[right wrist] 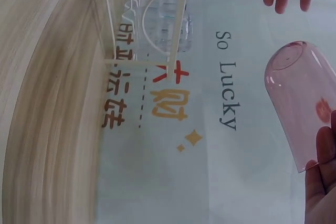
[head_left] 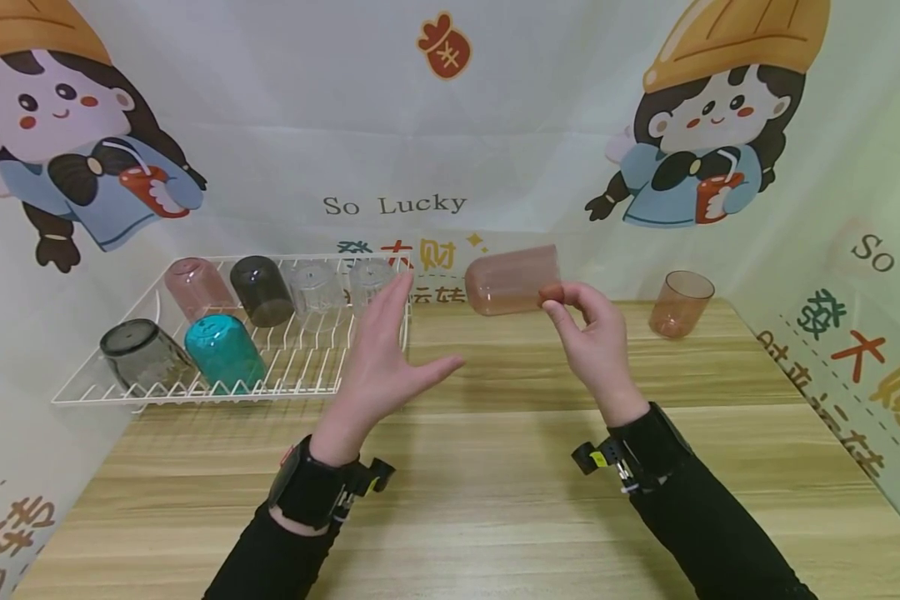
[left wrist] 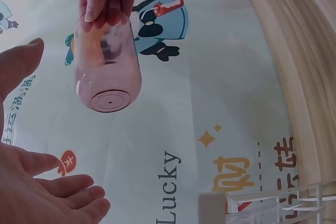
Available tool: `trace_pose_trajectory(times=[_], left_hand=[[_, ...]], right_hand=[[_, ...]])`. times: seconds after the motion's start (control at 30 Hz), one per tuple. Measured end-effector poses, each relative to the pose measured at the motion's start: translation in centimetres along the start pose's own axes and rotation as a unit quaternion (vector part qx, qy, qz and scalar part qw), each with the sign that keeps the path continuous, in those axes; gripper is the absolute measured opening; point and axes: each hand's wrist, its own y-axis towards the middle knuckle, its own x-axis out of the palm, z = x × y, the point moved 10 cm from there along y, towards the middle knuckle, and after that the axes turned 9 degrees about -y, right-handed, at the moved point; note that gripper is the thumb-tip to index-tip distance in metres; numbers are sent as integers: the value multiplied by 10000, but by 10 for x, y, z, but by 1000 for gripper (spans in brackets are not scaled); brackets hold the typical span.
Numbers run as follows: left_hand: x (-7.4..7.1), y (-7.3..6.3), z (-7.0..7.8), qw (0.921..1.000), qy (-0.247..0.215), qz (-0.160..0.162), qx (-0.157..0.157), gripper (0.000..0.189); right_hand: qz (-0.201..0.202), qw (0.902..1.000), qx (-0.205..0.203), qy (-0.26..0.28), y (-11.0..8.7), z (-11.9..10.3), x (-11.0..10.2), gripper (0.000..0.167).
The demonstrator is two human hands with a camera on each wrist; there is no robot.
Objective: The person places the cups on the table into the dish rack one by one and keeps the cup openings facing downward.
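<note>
A clear pink cup (head_left: 512, 282) is held in the air on its side, its base toward the left. My right hand (head_left: 592, 337) pinches the cup's rim between thumb and fingers. In the right wrist view the thumb and fingers grip the edge of the pink cup (right wrist: 302, 93). My left hand (head_left: 382, 358), fingers straight and thumb spread, is beside the rack's right end and holds nothing. In the left wrist view the left hand (left wrist: 47, 182) is apart from the pink cup (left wrist: 107, 77).
A white wire rack (head_left: 300, 387) at the left bears several upturned cups, among them a teal cup (head_left: 225, 354), a black cup (head_left: 261, 292) and a grey cup (head_left: 144, 354). An upright pinkish-orange cup (head_left: 681, 304) stands at the table's back right. A printed cloth hangs behind.
</note>
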Motion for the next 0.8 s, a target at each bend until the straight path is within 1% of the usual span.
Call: trace_pose_trajectory(times=[0.2,0.3,0.47,0.67,0.8], left_hand=[[0,3,5,9999,-113,59,-67,116],[0,5,8,9995,-292,105,-94,115],[3,7,10,9963,-824,165,-196,115],[7,11,13,9890,-1468,201,27,112],[7,13,14,9822,-1862,233,45,108]], right_hand=[[44,9994,13,333,-2,-9,0,12],[6,9981,99,608,-5,-13,2,9],[-220,9959,105,870,-9,-22,9,8],[-368,9932,98,1099,-14,-28,16,11],[-395,9914,80,1249,-17,-30,19,12]])
